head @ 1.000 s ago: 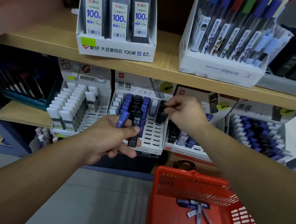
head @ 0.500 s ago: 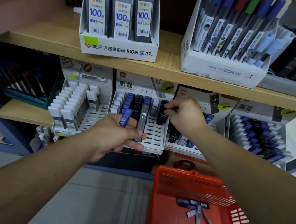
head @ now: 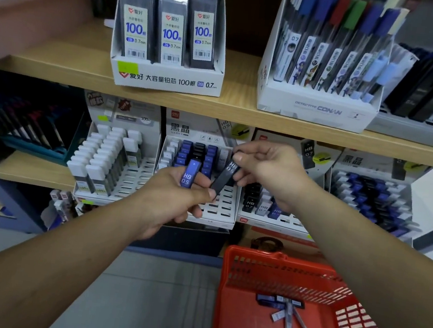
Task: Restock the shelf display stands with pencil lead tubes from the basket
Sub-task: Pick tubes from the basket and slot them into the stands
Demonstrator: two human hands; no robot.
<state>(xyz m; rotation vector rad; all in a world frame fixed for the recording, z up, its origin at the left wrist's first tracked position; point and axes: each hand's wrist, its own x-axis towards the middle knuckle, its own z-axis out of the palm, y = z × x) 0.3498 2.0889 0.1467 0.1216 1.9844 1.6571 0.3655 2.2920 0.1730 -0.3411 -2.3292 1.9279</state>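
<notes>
A pale wooden shelf board (head: 231,108) runs across the upper half of the frame, smooth with a faint grain. At lower right sits the red basket (head: 277,276), hard plastic with latticed walls, its right and bottom parts cut off by the frame edge. Under the board at centre stands the white display stand (head: 222,208), a stepped plastic tray of narrow slots, back rows filled with blue and black caps, partly hidden behind both hands. The left hand (head: 169,199) curls around a glossy blue tube (head: 188,174) marked HB 0.5, upright before the stand. The right hand (head: 269,170) pinches the top of a slim dark grey tube (head: 224,178), tilted, its lower end meeting the left thumb; whether that thumb grips it I cannot tell. A few loose tubes (head: 286,312) lie on the basket floor, print too blurred to read.
</notes>
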